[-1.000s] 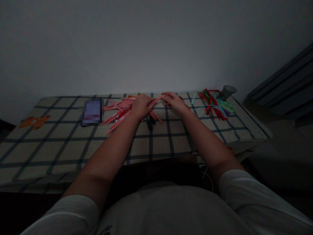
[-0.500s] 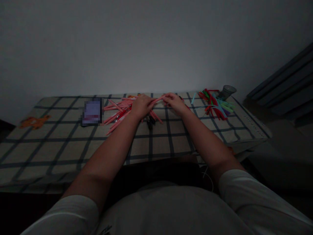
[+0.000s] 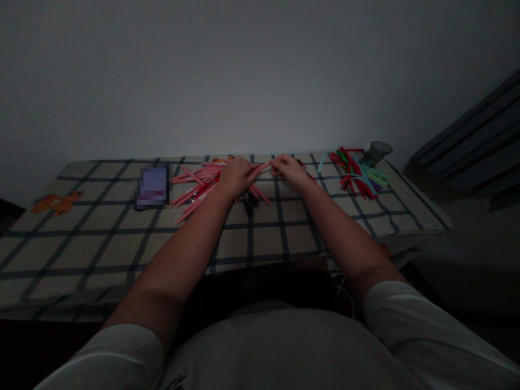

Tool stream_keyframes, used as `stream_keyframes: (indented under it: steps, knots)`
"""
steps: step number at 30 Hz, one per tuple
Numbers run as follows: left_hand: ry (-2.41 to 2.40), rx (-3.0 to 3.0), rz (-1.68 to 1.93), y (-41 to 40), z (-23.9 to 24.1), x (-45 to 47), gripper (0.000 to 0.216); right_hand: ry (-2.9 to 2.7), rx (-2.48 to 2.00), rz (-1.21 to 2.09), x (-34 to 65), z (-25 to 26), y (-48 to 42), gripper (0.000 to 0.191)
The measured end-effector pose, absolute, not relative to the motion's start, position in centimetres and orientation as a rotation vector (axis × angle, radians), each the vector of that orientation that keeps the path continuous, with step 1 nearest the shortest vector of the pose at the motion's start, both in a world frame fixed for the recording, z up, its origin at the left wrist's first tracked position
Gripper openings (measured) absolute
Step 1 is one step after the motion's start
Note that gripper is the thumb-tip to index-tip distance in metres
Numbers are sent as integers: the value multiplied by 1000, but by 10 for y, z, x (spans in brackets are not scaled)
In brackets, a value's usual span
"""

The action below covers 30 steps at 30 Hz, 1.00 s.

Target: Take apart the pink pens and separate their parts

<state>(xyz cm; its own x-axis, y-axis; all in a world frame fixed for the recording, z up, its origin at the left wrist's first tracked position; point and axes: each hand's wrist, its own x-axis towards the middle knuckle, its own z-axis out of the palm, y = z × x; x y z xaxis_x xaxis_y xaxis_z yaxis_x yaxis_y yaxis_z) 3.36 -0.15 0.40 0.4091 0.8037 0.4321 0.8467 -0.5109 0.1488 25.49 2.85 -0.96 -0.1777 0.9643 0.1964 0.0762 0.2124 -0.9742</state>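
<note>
Both my arms reach forward over a table with a checked cloth [image 3: 101,244]. My left hand [image 3: 236,175] is closed round one end of a pink stick [image 3: 261,167], just right of a loose pile of pink sticks [image 3: 197,187]. My right hand [image 3: 289,169] pinches the stick's other end with its fingers together. The two hands almost meet above the far middle of the table. A small dark object [image 3: 248,202] lies on the cloth just below my left hand.
A blurred rectangular card [image 3: 153,187] lies left of the pink pile. A heap of red, green and blue strips [image 3: 357,172] sits at the far right beside a grey cup [image 3: 377,151]. An orange shape [image 3: 57,202] marks the cloth's left edge. A wall stands behind.
Almost nothing has moved. My right hand has crept slightly left towards my left hand along the pink stick.
</note>
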Motion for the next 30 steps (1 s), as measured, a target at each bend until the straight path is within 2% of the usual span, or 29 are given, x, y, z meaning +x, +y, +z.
stream_keyframes:
  steps: [5, 17, 30]
  knots:
    - [-1472, -2549, -746, 0, 1, 33, 40, -1470, -1083, 1133, 252, -8, 27, 40]
    - [-1525, -2557, -742, -4, 5, 34, 41, -1463, -958, 1202, 253, -4, 26, 20]
    - [-1459, -2586, -725, -1, 2, 33, 43, -1535, -1038, 1084, 254, -13, 31, 36]
